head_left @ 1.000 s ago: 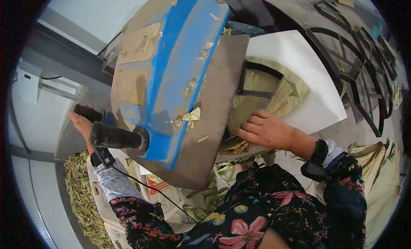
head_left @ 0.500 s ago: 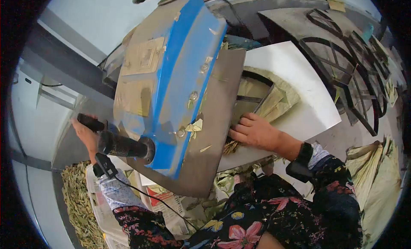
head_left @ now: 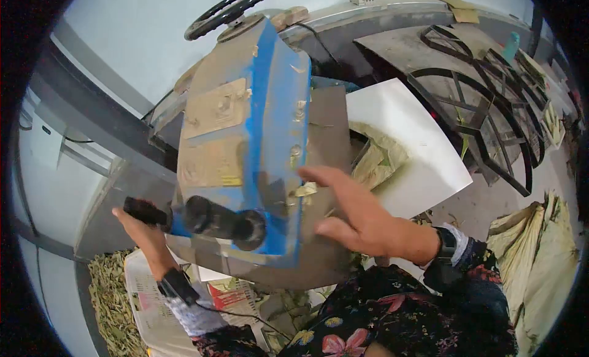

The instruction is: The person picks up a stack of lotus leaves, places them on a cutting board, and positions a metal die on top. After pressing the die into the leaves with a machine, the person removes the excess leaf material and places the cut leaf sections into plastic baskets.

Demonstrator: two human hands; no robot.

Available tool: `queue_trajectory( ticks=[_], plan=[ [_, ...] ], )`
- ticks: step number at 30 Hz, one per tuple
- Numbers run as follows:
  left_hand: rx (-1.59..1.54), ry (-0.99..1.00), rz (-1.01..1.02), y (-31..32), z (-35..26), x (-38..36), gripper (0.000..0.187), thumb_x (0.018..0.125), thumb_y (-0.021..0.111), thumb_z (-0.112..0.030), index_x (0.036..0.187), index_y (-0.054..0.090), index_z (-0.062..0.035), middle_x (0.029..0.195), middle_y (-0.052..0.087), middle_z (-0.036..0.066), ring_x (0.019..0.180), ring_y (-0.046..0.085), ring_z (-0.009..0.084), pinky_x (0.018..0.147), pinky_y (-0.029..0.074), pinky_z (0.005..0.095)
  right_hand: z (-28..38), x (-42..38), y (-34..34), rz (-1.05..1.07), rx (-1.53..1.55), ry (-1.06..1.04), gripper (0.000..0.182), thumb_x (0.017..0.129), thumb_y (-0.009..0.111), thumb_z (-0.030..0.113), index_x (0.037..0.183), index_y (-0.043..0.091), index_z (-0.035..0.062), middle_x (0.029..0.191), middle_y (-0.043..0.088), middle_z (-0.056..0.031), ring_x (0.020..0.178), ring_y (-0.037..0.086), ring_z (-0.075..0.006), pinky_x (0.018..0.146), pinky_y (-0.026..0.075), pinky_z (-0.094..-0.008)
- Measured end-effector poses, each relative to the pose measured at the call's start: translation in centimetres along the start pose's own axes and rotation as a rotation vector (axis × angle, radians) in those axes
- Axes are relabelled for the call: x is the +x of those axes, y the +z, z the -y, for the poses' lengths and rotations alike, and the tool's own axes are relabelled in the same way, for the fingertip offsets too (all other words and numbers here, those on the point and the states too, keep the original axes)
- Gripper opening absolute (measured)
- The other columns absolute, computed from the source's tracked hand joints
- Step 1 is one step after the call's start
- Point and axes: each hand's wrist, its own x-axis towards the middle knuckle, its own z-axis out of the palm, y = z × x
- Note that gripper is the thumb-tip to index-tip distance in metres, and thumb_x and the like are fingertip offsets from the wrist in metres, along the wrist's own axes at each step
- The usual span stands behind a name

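Observation:
A blue press head (head_left: 279, 142) with worn tan panels and a flat brown plate (head_left: 328, 121) beneath it fills the middle. My left hand (head_left: 150, 240) is closed round a black handle (head_left: 146, 213) at its near left corner; part of the grip is hidden. A second black grip (head_left: 215, 219) sticks out beside it. My right hand (head_left: 362, 219) is spread with thumb and fingers apart, holding nothing, above the plate's right side. Under the plate's edge, a dried leaf piece (head_left: 383, 161) and part of a black metal cutting frame (head_left: 361, 145) lie on a white board (head_left: 417, 142).
Black curved metal frames (head_left: 485, 115) lie at the right. Large dried leaves (head_left: 531, 253) hang at the lower right. A white basket (head_left: 144, 295) stands at the lower left beside a heap of leaf scraps (head_left: 110, 289). A black handwheel (head_left: 227, 13) tops the press.
My right hand has left the cutting frame and moved left and toward me, its fingers spreading. The press head has swung right, covering more of the frame. My left hand stays on the handle.

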Motion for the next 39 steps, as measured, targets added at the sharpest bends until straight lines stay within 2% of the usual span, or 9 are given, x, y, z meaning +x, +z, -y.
queue_trajectory(
  ticks=[1,2,4,5,6,8,11,32,39],
  plan=[
    [-0.055,-0.032,0.109,-0.1,0.1,-0.5,0.042,0.094,0.035,-0.043,0.088,0.051,-0.0050,0.075,0.053,0.008,0.068,0.053,0.0199,0.063,0.045,0.0327,0.6,0.9,0.3,-0.010,0.133,-0.037,0.055,0.092,0.049,0.026,0.135,0.029,-0.0020,0.132,0.040,-0.0177,0.122,0.040,-0.0273,0.102,0.030,-0.0359],
    [-0.059,-0.027,0.112,0.5,-0.2,-1.2,0.042,0.094,0.035,-0.043,0.088,0.051,-0.0050,0.075,0.053,0.008,0.068,0.053,0.0199,0.063,0.045,0.0327,1.2,1.8,0.4,-0.014,0.130,-0.042,0.055,0.092,0.049,0.026,0.135,0.029,-0.0020,0.132,0.040,-0.0177,0.122,0.040,-0.0273,0.102,0.030,-0.0359],
    [-0.064,-0.031,0.061,2.2,-1.4,-3.6,0.040,0.092,0.039,-0.043,0.089,0.052,-0.0052,0.076,0.053,0.008,0.068,0.053,0.0205,0.065,0.045,0.0337,2.6,3.8,0.1,0.106,0.479,0.022,0.051,0.096,0.041,0.027,0.136,0.029,-0.0019,0.133,0.041,-0.0156,0.123,0.039,-0.0227,0.102,0.030,-0.0342],
    [-0.076,0.014,0.056,3.0,-1.6,-4.5,0.036,0.091,0.041,-0.039,0.092,0.052,-0.0055,0.076,0.053,0.009,0.065,0.052,0.0204,0.062,0.044,0.0329,3.4,4.6,0.0,0.078,0.563,0.017,0.040,0.097,0.038,0.026,0.125,0.042,-0.0023,0.117,0.051,-0.0130,0.110,0.047,-0.0185,0.095,0.035,-0.0303],
    [-0.077,0.016,0.056,3.6,-1.7,-5.4,0.036,0.091,0.041,-0.039,0.092,0.052,-0.0055,0.076,0.053,0.009,0.065,0.052,0.0204,0.062,0.044,0.0329,3.8,4.9,-0.4,0.077,0.563,0.014,0.040,0.097,0.038,0.026,0.125,0.042,-0.0023,0.117,0.051,-0.0130,0.110,0.047,-0.0185,0.095,0.035,-0.0303],
    [-0.231,0.022,0.283,4.0,-1.8,-6.7,0.031,0.091,0.043,-0.034,0.098,0.053,-0.0058,0.080,0.053,0.007,0.064,0.050,0.0199,0.057,0.042,0.0337,4.2,5.3,-0.9,0.113,0.604,0.239,0.031,0.096,0.040,0.024,0.105,0.054,-0.0018,0.095,0.057,-0.0068,0.091,0.051,-0.0122,0.083,0.039,-0.0257],
    [-0.321,0.016,0.374,4.5,-1.8,-7.5,0.029,0.088,0.044,-0.031,0.099,0.053,-0.0053,0.079,0.052,0.007,0.062,0.049,0.0195,0.055,0.040,0.0322,3.6,5.1,-1.2,0.045,0.789,0.238,0.026,0.094,0.042,0.022,0.088,0.054,0.0001,0.081,0.054,-0.0011,0.078,0.047,-0.0078,0.073,0.039,-0.0232],
    [-0.280,0.008,0.230,5.2,0.0,-9.7,0.029,0.085,0.049,-0.035,0.098,0.048,-0.0086,0.075,0.050,0.008,0.058,0.048,0.0185,0.054,0.041,0.0303,1.0,4.2,-0.9,0.047,0.831,0.183,0.018,0.088,0.041,0.011,0.088,0.054,-0.0005,0.082,0.055,-0.0047,0.079,0.050,-0.0115,0.073,0.040,-0.0266],
    [-0.289,0.006,0.323,4.7,1.2,-10.0,0.030,0.085,0.050,-0.035,0.097,0.046,-0.0080,0.072,0.050,0.009,0.059,0.048,0.0184,0.054,0.042,0.0289,0.7,3.4,-1.0,0.064,0.748,0.286,0.020,0.087,0.040,0.013,0.086,0.055,-0.0006,0.081,0.057,-0.0055,0.077,0.051,-0.0122,0.074,0.040,-0.0261]
  ],
)
